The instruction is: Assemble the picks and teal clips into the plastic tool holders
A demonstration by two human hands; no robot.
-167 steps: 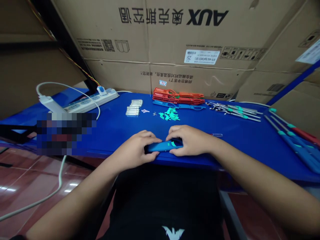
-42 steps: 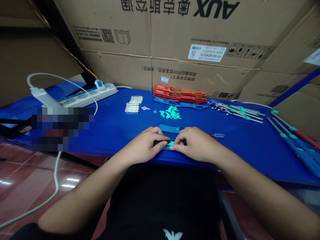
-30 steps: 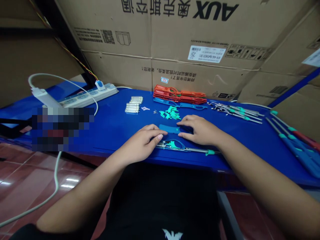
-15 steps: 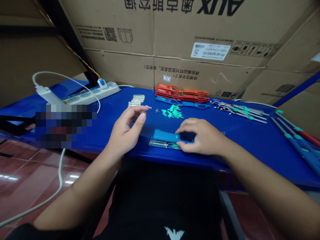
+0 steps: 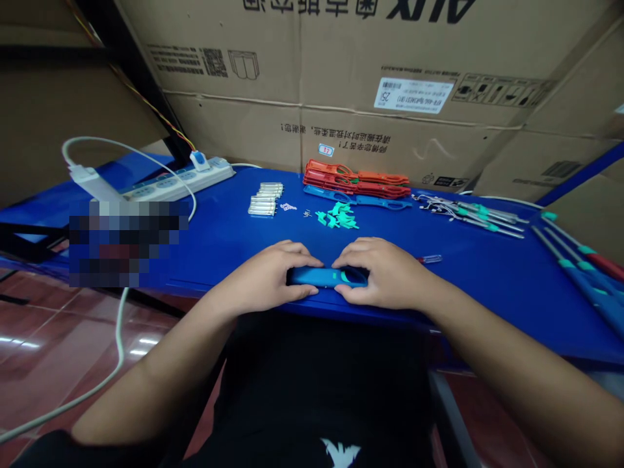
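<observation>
A blue plastic handle (image 5: 324, 277) is lying flat near the front edge of a blue table (image 5: 219, 257), with a teal insert (image 5: 349, 277) showing in a slot near its right end. It is clasped from both ends by the left hand (image 5: 260, 276) and right hand (image 5: 380, 273), which are cupped over it with fingers curled and pressed inward. Just beyond the right hand, a small clear tube with a red tip (image 5: 429, 259) is laid. Farther off, glass tubes (image 5: 262, 207), teal plastic pieces (image 5: 338, 216), orange handles (image 5: 355, 181) and blue handles (image 5: 358, 198) are set out, with wire-and-rod assemblies (image 5: 470, 214) to the right. A power strip (image 5: 175, 185) is placed at far left, before cardboard cartons (image 5: 390, 110).
</observation>
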